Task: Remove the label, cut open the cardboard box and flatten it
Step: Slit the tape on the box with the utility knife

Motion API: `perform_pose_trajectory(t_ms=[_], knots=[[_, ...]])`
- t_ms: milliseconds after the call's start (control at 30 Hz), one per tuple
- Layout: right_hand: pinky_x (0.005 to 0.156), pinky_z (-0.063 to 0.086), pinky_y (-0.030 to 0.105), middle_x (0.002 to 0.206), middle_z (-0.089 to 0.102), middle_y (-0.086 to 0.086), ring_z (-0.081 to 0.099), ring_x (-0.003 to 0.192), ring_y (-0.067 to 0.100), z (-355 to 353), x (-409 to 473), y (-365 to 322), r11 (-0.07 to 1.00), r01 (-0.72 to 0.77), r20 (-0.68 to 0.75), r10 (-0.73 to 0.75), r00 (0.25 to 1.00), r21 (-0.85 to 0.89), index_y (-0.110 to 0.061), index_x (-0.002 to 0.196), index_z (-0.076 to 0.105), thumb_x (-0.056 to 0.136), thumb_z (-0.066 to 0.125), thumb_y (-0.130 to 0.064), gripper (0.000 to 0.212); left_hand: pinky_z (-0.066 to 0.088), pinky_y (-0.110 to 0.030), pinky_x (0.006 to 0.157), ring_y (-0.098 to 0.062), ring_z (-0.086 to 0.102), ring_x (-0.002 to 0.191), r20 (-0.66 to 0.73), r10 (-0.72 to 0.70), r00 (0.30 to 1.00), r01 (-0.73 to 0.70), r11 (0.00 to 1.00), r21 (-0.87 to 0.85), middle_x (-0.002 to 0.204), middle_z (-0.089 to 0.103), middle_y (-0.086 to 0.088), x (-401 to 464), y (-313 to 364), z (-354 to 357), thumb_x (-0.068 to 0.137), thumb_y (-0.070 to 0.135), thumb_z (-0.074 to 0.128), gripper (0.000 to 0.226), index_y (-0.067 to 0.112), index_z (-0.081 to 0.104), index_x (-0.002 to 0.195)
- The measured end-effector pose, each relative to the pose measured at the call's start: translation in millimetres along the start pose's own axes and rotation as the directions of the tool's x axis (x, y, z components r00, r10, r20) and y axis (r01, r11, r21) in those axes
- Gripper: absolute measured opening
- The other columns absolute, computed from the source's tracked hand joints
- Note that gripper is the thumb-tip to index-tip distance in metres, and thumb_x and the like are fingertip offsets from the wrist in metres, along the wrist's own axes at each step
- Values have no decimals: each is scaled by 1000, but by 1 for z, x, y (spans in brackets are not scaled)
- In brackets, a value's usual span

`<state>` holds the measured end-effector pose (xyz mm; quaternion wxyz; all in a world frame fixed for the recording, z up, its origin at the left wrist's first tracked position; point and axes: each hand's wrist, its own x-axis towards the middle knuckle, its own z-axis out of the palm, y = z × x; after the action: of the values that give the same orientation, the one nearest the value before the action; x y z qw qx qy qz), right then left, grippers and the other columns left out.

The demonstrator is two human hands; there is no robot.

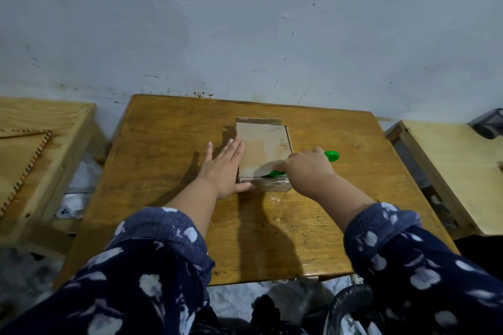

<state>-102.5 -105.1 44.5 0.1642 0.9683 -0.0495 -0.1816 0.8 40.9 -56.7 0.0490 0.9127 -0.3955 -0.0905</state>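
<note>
A small brown cardboard box [262, 145] lies on the wooden table [168, 144], its top face up with faint writing near the right edge. My left hand [224, 164] lies flat with fingers spread against the box's left side, thumb along the near edge. My right hand [307, 167] grips a green-handled cutter [332, 155]; its green tip shows at the box's near right corner, touching the top edge. The blade itself is hidden by my fingers. I see no label on the box.
A wooden stool [40, 128] with a notched board stands to the left, a pale wooden table [457, 168] to the right with a dark object [488, 126] at its back. A grey wall runs behind.
</note>
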Motion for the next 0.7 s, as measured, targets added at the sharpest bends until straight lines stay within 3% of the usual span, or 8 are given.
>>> perform_pose_trajectory(t_ms=[700], knots=[[100,37,43,125,60,3,55,115,25,9,-7,38,1000,-26,72,25,997,18,-39,142,37,93,40,-4,60,-11,-52,116,-16,-10,147,40,-15,999,14,999,30,160,-16,-1,0,4,-6,81,73,45,107,14,-10,152]])
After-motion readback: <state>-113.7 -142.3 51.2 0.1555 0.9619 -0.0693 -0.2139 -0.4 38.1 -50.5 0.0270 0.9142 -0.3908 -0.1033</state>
